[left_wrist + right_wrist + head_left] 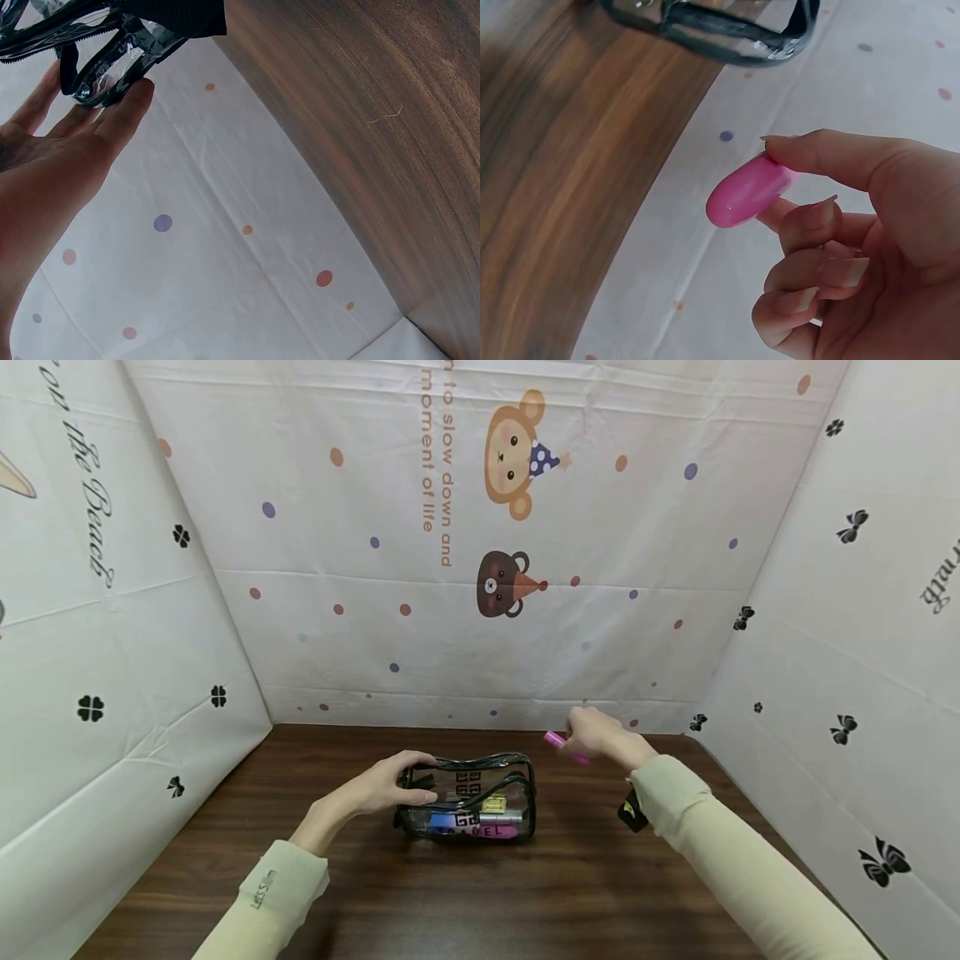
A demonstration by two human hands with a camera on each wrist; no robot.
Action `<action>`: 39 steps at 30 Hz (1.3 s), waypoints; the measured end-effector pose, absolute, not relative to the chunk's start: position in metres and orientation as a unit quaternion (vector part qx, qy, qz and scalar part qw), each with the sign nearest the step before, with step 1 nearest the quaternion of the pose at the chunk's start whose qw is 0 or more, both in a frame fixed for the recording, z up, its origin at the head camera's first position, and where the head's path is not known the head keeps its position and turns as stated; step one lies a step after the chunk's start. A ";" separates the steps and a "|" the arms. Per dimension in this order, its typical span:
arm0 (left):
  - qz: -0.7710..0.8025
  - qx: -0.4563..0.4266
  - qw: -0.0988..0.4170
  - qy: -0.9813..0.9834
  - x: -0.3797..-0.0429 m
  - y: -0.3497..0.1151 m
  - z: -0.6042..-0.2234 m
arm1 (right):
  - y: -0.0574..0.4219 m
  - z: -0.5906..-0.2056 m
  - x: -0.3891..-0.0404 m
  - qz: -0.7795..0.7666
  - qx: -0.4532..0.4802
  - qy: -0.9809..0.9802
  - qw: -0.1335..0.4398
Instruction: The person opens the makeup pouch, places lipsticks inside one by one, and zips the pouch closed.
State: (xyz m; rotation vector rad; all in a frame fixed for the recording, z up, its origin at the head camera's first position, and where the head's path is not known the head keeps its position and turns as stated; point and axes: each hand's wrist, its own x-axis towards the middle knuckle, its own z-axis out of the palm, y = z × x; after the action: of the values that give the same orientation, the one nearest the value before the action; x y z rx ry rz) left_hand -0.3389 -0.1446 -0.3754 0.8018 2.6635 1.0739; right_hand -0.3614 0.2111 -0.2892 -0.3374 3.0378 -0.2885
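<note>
Head view: clear blk-trimmed pouch [468, 783] on brown table [420, 902], lower ctr. L hand [384, 785] grips pouch's L end, thumb in front. Yellow item [493, 804] + blue item [442, 820] visible inside. R hand [597, 733], ctr-R, pinches pink pen-like item [742, 196], apart from pouch.

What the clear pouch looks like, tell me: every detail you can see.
The clear pouch looks like see-through plastic, with black edging, a zip, and black patterning and lettering, the legible part ending in "EL". Wider than tall, it rests on the brown table. Through it show a blue item, a yellow item, a silvery item and a pink item. The left grip holds its left end. Its top appears open, though I cannot be certain.
</note>
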 end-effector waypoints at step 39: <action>0.355 0.271 0.068 0.892 -0.339 -0.144 -0.375 | 0.104 -0.293 -0.352 -0.080 -0.206 0.974 0.050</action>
State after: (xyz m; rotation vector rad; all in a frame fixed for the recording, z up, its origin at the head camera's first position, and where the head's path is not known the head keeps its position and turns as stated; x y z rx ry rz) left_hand -0.3394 -0.1442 -0.3751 0.8154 2.6884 1.0680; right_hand -0.3522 0.1045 -0.2926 -0.6276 2.9666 -0.2431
